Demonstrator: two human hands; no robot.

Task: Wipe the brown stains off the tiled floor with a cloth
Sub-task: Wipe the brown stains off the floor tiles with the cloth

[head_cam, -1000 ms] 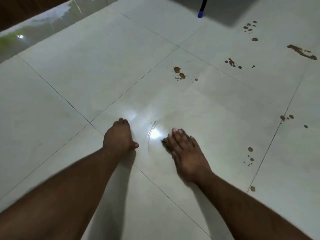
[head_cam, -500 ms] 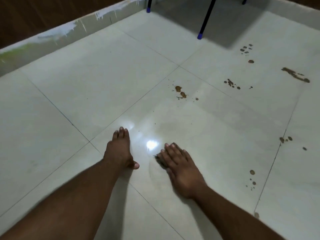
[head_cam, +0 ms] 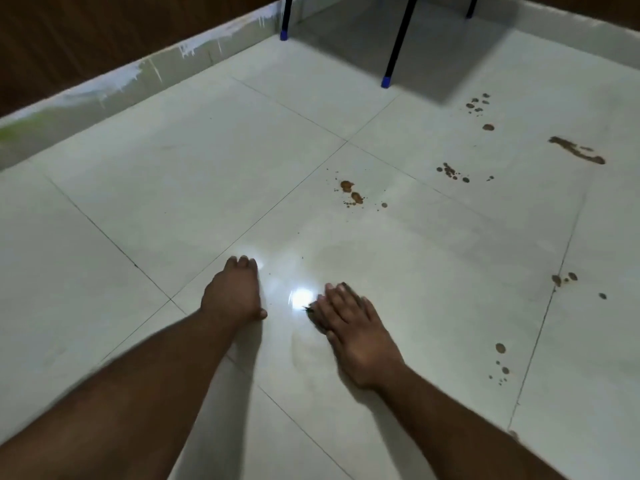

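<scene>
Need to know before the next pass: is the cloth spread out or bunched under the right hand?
Cannot tell. Only a dark edge of the cloth shows beside the right hand, whose flat fingers cover the rest.

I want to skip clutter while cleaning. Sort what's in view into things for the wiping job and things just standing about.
For the job:
- dark cloth scrap under the right hand
- left hand resting on the floor
- glossy pale tiled floor
- orange-brown stain cluster
- long brown smear
- brown spots at the right

Just standing about:
- black furniture leg with blue foot
- paint-splashed skirting
</scene>
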